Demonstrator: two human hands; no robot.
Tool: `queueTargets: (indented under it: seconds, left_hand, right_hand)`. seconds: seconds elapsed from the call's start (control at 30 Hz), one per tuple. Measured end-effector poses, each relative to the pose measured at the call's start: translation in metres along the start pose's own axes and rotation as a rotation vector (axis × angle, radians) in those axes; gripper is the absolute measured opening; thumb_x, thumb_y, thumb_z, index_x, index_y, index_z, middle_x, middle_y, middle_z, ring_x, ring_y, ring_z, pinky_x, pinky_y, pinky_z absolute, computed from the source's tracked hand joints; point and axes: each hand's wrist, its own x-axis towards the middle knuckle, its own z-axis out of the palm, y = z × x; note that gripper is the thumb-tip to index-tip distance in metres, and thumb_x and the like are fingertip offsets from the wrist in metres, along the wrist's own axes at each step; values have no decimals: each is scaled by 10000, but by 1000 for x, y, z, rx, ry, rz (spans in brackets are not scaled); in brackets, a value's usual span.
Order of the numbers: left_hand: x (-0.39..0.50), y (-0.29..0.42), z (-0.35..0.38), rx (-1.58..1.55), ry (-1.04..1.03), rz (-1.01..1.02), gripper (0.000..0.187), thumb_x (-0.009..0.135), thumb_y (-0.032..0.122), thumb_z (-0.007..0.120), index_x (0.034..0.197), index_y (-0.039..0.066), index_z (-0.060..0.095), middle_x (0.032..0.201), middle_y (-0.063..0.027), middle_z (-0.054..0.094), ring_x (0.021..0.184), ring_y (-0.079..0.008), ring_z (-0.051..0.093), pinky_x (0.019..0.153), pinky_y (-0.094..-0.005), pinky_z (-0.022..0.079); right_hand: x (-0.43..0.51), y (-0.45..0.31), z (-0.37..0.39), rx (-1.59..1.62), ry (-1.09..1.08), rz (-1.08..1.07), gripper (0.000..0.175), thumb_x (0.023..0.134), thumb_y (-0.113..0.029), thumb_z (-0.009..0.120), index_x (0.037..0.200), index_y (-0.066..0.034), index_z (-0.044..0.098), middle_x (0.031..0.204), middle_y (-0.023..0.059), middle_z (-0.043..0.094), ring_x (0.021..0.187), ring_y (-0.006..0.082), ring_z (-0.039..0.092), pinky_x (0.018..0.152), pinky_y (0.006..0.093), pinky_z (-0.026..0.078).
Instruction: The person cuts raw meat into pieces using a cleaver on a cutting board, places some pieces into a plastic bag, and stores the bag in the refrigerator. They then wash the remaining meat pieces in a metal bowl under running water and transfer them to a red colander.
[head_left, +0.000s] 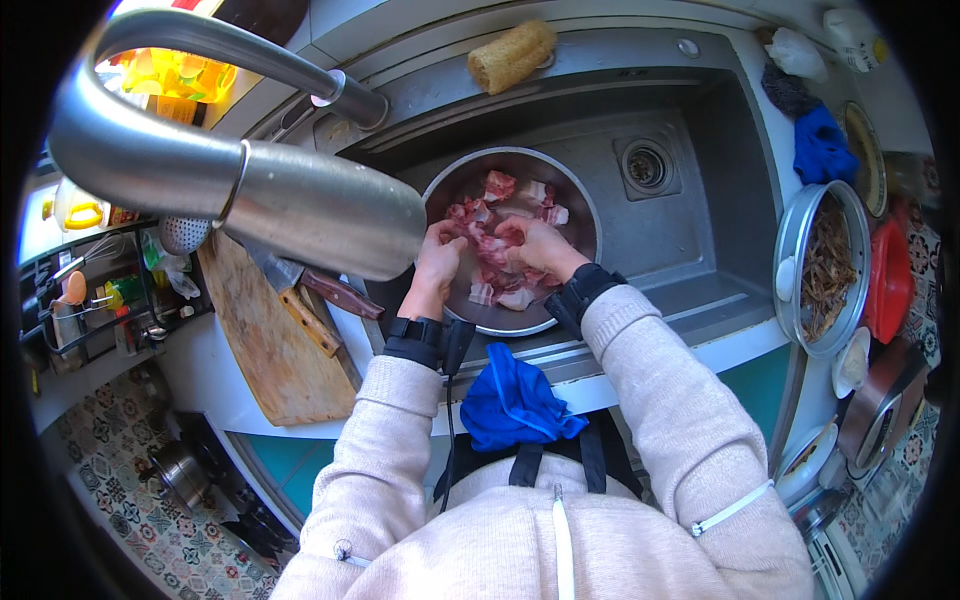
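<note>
A round metal pot (592, 225) stands in the left part of the steel sink, holding several chunks of raw meat (499, 186) in what looks like water. My left hand (441, 259) reaches over its left side, thumb and fingers on a piece of meat. From the right, my right hand (541, 244) is in the pot with its fingers curled on a piece of meat (491, 247) between both hands. Other pieces, some with pale fat, lie above and below my hands.
The faucet (330, 206) overhangs the pot's left side. Knives (311, 319) rest by a wooden cutting board (262, 330). A blue cloth (510, 405) hangs at the front edge. A loofah (514, 56) lies behind the sink; a pan of dried food (829, 270) stands right.
</note>
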Motion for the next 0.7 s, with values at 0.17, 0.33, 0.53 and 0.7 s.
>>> queueTargets:
  seconds: [0.17,0.33,0.53,0.7]
  left_hand:
    - [25,13,6,56,-5,142,593,831,124,628,1373,45,401,1210,-102,545,1006,-208,552,865,-298,446]
    - [54,15,44,660,-34,204,810,726,237,752,1406,52,352,1305,-192,508,1158,-310,530,968,-335,424]
    - [48,-6,45,276,-80,16,609,767,187,724,1276,21,433,997,-129,626,842,-238,639,686,-333,557]
    - [39,-14,14,-62,-241,-353,409,925,199,558,1259,-4,437,854,-98,648,614,-136,606,475,-238,485]
  right_hand:
    - [7,14,-14,-386,274,48,471,797,-106,616,1260,-101,534,1304,157,525,1170,396,499,966,420,436]
    - [33,32,-12,-306,77,228,899,714,-239,721,1473,-166,244,1482,211,263,1284,434,380,1072,462,331]
    - [27,42,-6,309,-119,502,842,709,-190,747,1435,-179,321,1258,183,512,1080,318,556,932,474,458]
    - [19,50,-36,328,-276,518,689,771,-179,694,1385,-135,384,1082,135,623,948,245,615,827,437,513]
